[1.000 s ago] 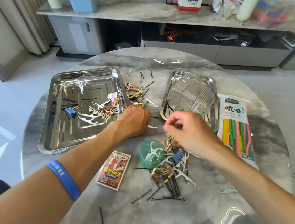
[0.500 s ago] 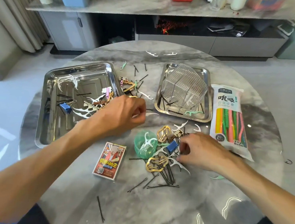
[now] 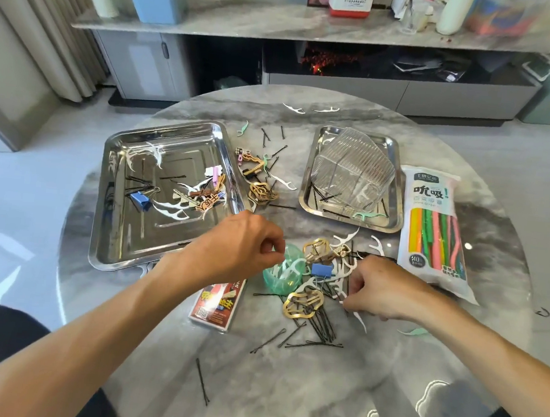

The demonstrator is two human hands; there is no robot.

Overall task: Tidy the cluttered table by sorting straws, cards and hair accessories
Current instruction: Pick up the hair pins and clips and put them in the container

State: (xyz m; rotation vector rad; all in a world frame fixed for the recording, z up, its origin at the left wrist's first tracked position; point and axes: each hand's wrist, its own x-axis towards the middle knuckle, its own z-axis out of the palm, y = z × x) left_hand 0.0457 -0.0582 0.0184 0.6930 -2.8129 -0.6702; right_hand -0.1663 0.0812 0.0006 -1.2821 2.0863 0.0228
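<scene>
A: While the left hand (image 3: 244,252) hovers with fingers curled and thumb meeting fingertip, it sits right at the rim of the green cup (image 3: 283,276). Whether it pinches anything there is too small to tell.

B: And just beyond that hand lies the large steel tray (image 3: 115,215), holding hair clips, a blue binder clip (image 3: 140,199) and white floss picks. Under its wrist, the card box (image 3: 216,305) rests on the table (image 3: 285,390).

A: Over on the other side, the right hand (image 3: 375,290) is down in the pile, fingers bent, pinching a white floss pick (image 3: 355,315) against the tabletop.

B: Just left of that hand: a gold hair clip (image 3: 302,304), black bobby pins (image 3: 320,327) fanned below it, another blue binder clip (image 3: 322,270).

A: Beyond the right hand, the straw pack (image 3: 430,227) lies flat, next to the small steel tray (image 3: 396,191) carrying a clear ribbed container (image 3: 352,168).
</scene>
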